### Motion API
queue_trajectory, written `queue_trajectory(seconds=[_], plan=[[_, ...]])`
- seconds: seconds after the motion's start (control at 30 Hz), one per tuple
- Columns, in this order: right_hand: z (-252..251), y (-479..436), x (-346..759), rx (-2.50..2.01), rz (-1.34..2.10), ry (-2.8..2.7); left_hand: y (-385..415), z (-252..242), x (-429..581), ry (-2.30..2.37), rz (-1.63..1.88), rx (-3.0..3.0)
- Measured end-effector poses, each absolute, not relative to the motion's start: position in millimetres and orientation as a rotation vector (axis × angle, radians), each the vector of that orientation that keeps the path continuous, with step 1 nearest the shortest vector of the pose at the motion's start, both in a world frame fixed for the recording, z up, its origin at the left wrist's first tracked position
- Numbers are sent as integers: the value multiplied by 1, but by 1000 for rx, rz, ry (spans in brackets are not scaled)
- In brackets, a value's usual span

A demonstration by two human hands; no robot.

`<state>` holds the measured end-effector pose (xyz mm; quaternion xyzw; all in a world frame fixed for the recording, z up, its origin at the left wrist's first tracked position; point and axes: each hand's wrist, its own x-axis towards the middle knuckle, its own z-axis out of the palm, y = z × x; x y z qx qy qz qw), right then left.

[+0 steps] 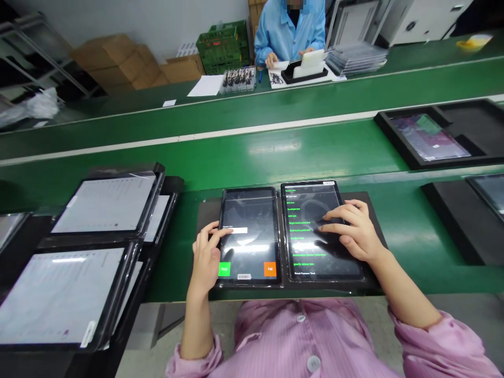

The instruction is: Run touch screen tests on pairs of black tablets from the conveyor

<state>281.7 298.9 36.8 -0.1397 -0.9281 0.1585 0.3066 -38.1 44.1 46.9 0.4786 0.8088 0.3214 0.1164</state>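
Two dark tablets lie side by side on a black mat [205,210] at the near edge of the green bench. The left tablet [249,220] shows a green and an orange button at its bottom. My left hand [207,252] rests on its left edge, thumb on the glass, fingers spread. The right tablet [315,210] shows a list of green text lines. My right hand [352,228] lies open over that screen, fingertips touching the middle of the list.
Stacks of bagged tablets in black trays [106,205] fill the left. More black trays [433,134] with a bagged device sit at the right. Across the green conveyor [252,152], a person in a blue coat [289,29] works at a device; crates and cartons stand behind.
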Motion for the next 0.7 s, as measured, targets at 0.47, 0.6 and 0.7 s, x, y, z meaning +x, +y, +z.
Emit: queue_trajectory(seconds=[0.47,0.6,0.7], plan=[[51,304,267,-438,421,-2570,85,95,-63,2272,607,1427],[63,316,264,-522,498,-2512,151,119,-65,2092,399,1850],[65,319,257,-384,475,-2629,195,117,-55,1963,228,2057]])
